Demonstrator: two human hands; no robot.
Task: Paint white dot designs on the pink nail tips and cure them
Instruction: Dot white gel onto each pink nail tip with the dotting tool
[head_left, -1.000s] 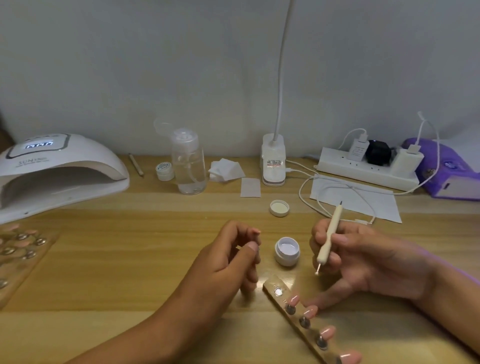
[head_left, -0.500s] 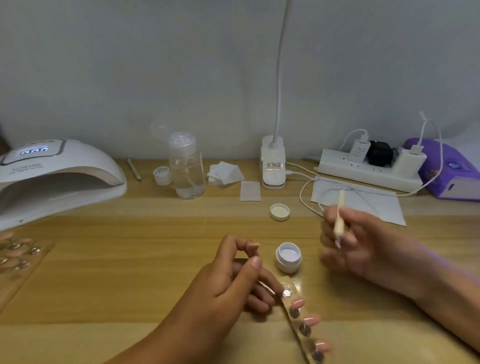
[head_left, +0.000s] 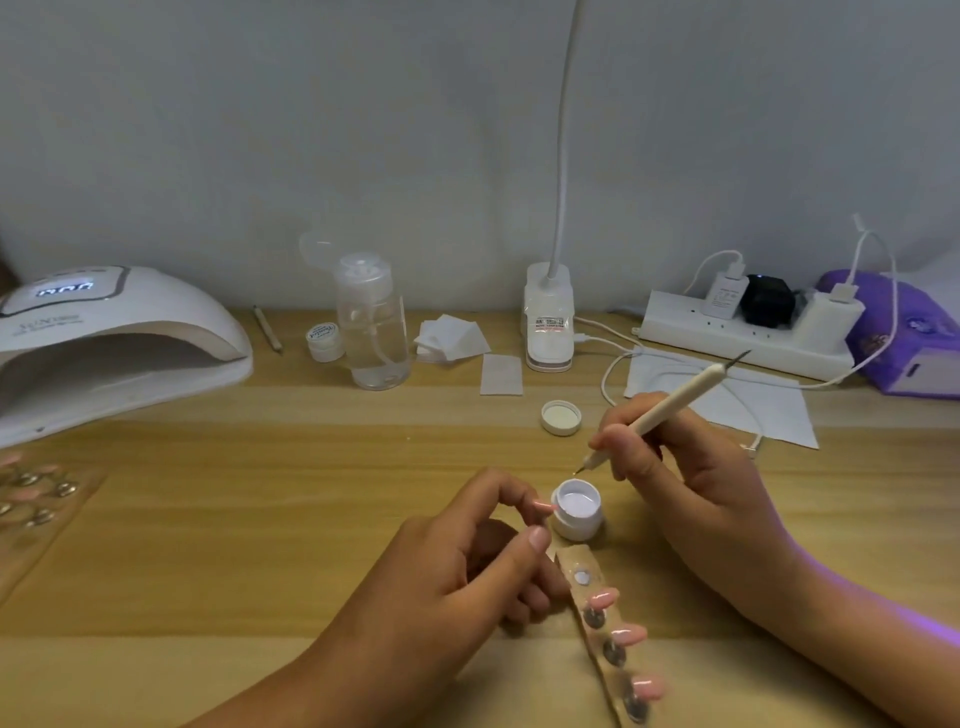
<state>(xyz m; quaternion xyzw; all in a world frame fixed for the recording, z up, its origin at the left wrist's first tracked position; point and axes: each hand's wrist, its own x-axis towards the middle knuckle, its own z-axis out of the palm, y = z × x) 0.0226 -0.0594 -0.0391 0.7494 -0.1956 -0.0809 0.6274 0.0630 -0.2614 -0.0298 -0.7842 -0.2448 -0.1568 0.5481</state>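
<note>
**Pink nail tips (head_left: 602, 598) on strip at desk front, pen over paint jar**

Location: Three pink tips are in view on a clear strip (head_left: 597, 649) that lies on the desk (head_left: 260, 493) at the front centre and runs off the bottom edge. The strip's far mount shows a white pad with no tip on it. A second sheet of tips (head_left: 31, 499) lies at the left edge, partly out of view.

Right hand (head_left: 691, 483): The grip is closed round a white dotting pen (head_left: 675, 400), held like a pencil. The fine point is aimed down and left, just above the far rim of the open jar of white paint (head_left: 576, 506). Contact with the paint cannot be confirmed.

Left hand (head_left: 467, 571): The fingers are curled and the index tip is just beside the jar. The lower fingers touch the strip's far end. A pink sliver shows at the index tip, but it cannot be told whether the grip holds a nail tip.

Other items: The jar's lid (head_left: 561, 417) lies upturned behind the jar. The curing lamp (head_left: 104, 343) stands at far left with its display lit. A clear bottle (head_left: 371, 327), a small pot (head_left: 324, 340), white pads (head_left: 452, 338), a clip lamp (head_left: 548, 332) and a power strip (head_left: 743, 332) line the wall.
</note>
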